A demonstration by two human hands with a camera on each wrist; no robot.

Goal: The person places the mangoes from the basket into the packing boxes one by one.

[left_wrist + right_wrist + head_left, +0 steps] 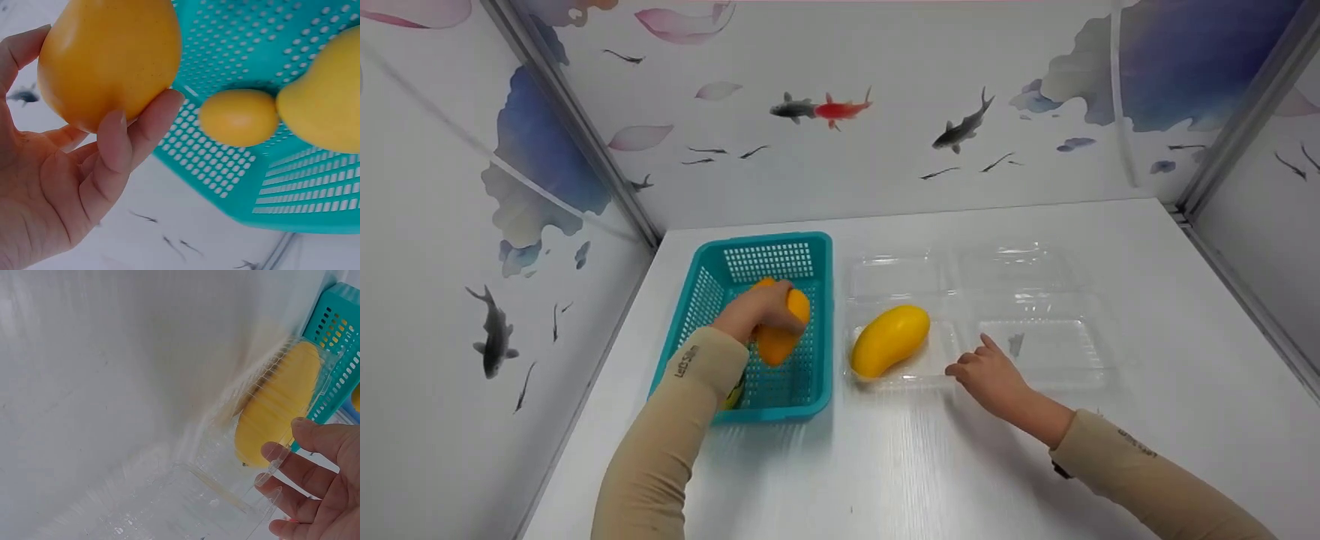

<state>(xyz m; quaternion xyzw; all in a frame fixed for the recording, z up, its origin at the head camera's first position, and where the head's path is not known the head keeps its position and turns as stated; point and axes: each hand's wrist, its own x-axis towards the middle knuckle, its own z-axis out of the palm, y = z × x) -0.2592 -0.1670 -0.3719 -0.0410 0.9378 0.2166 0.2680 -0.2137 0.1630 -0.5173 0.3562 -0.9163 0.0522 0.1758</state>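
Observation:
My left hand [765,307] is over the teal basket [826,330], thumb and fingers curved round a smooth orange-yellow fruit [112,62] with a rounded, pear-like outline. Below it in the left wrist view, a small oval orange fruit [239,118] and a large yellow fruit [329,95] lie in the basket. To the right, a yellow mango [891,341] sits in the front left compartment of a clear plastic tray [1039,379]. My right hand [994,382] is at the tray's front edge, its loosely bent fingertips [274,451] right at the rim beside the mango.
The basket and tray stand side by side on a white table [870,465]. White panels printed with fish and petals enclose the table at the back and both sides. A yellow and dark thing [733,397] shows partly behind the left forearm in the basket.

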